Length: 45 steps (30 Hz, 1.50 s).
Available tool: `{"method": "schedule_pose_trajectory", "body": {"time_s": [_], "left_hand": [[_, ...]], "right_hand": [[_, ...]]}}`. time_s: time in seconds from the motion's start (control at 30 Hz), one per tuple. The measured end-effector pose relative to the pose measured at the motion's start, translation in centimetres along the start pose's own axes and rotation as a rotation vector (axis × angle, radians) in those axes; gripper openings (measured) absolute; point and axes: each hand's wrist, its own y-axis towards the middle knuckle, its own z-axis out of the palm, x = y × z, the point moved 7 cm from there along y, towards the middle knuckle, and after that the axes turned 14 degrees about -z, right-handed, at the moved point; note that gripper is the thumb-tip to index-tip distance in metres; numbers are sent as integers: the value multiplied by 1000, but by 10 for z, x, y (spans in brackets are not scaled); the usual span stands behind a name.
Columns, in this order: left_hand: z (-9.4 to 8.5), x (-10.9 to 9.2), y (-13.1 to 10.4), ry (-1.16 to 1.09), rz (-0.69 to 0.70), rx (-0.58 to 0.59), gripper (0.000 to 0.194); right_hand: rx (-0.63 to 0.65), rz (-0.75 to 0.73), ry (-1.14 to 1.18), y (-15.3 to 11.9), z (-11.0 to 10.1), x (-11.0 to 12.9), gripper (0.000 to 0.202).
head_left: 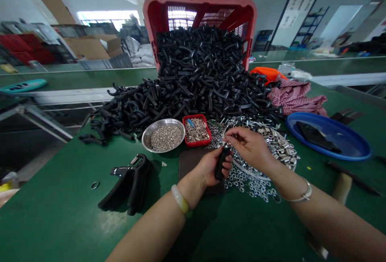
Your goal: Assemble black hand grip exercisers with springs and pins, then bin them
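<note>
Wrapped in the fingers of my left hand (209,168) is a black plastic handle (222,163), tilted with its upper end toward my other hand. My right hand (251,146) pinches at that upper end; whatever small part lies between thumb and fingertips is too small to make out. Under the left hand lies a dark brown pad (188,161). Loose metal nuts and washers (247,181) spread below and beside my right hand. An assembled black hand gripper with a spring (129,183) rests to the left.
A red crate (199,1) spills a heap of black handles (199,81). In front sit a metal bowl (144,141) of small parts and a red tray (197,144) of pins. At right are a blue plate (356,149), a hammer (342,187) and a checked cloth (298,97).
</note>
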Motion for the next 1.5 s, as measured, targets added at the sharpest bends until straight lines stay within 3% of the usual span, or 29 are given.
{"method": "schedule_pose_trajectory", "body": {"time_s": [0.37,0.57,0.67,0.83,0.9,1.0,1.1,1.2,1.27,1.5], "left_hand": [[2,2,-1,60,36,-19,26],[0,-5,-5,210,187,-127,29],[0,0,-7,255,98,-134,32],[5,7,-12,256,-56,-38,35],[2,2,-14,190,-54,-22,35],[-9,-11,-17,-24,25,-1,35],[-23,-16,-17,-173,65,-45,36],[-31,-15,-14,-199,54,-97,38],[-35,-13,-13,-190,52,-131,38],[-43,-11,-10,-164,53,-195,37]], "right_hand": [[56,-51,-46,4,7,4,14],[27,237,288,0,18,-21,18],[21,332,357,-7,26,-36,20],[32,489,496,-22,43,-64,28],[22,470,416,-20,35,-73,30],[47,304,22,-6,4,-81,26],[312,102,-418,2,-12,-83,16],[638,-2,-521,-8,-3,-83,21],[750,-52,-544,-19,5,-77,21],[730,-75,-666,-41,7,-73,15]]}}
